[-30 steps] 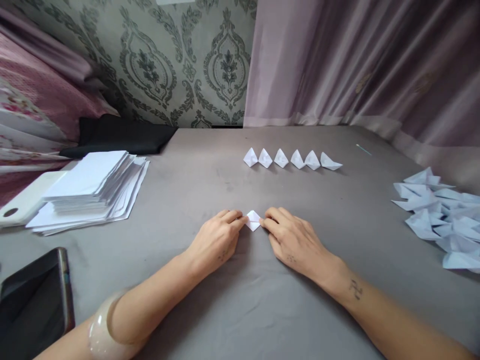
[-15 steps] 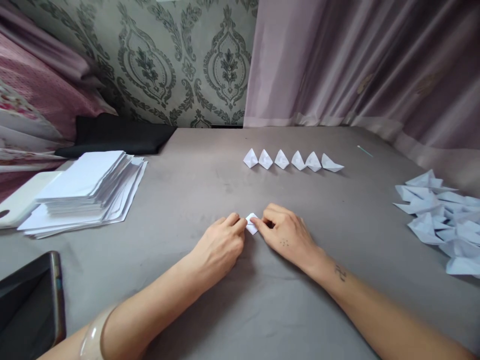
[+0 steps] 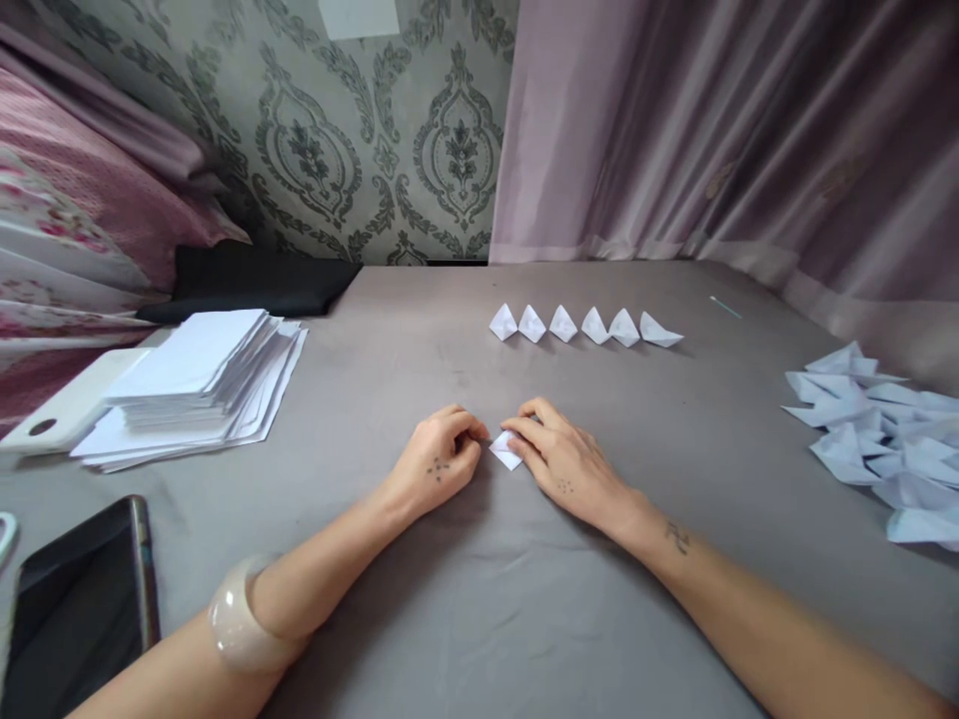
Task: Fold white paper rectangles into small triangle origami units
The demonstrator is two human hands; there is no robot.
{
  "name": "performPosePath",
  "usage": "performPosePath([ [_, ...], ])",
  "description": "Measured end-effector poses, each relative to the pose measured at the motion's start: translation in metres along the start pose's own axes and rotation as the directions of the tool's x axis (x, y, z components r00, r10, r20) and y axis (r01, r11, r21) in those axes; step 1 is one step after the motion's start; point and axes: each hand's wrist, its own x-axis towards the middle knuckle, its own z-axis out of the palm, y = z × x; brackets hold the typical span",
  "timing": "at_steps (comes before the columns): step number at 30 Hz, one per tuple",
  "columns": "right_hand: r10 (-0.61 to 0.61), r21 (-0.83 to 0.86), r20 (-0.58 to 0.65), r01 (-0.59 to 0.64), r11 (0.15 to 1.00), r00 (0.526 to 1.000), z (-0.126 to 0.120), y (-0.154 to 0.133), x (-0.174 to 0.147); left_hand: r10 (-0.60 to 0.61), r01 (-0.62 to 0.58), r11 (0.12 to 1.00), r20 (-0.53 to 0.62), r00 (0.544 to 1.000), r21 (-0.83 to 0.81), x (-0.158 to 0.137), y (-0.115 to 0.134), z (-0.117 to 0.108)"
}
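Observation:
A small folded piece of white paper (image 3: pixel 506 454) lies on the grey cloth between my hands, its lower part showing as a pointed diamond shape. My right hand (image 3: pixel 565 454) grips it from the right, fingers bent over its upper right side. At its left corner is my left hand (image 3: pixel 442 454), closed, with thumb and forefinger pinched together at the paper's edge. The upper part of the paper is hidden under the right fingers. Beyond my hands stands a row of several folded paper boats (image 3: pixel 563 325).
A pile of folded paper boats (image 3: pixel 873 424) lies at the right. On the left are a stack of white paper sheets (image 3: pixel 191 359), a white board with a hole (image 3: pixel 71 404), a dark phone or tablet (image 3: pixel 79 599) and black cloth (image 3: pixel 262 282). A cotton swab (image 3: pixel 725 307) lies at the back right.
My left hand has turned and drawn slightly left from over the paper to its corner. My right fingers have shifted onto the paper's upper right side. The view has tilted slightly.

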Motion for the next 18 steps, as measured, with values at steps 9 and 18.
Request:
performPosePath([
  [9,0.318,0.818,0.229,-0.359,0.45,0.92,-0.005,-0.011,0.008,-0.171,0.21,0.798,0.122,0.978,-0.566,0.003,0.009,-0.004],
  [18,0.217,0.935,0.323,-0.346,0.079,0.921,-0.001,-0.012,0.006,-0.159,0.221,0.727,0.154,0.975,-0.65,0.004,0.005,0.002],
])
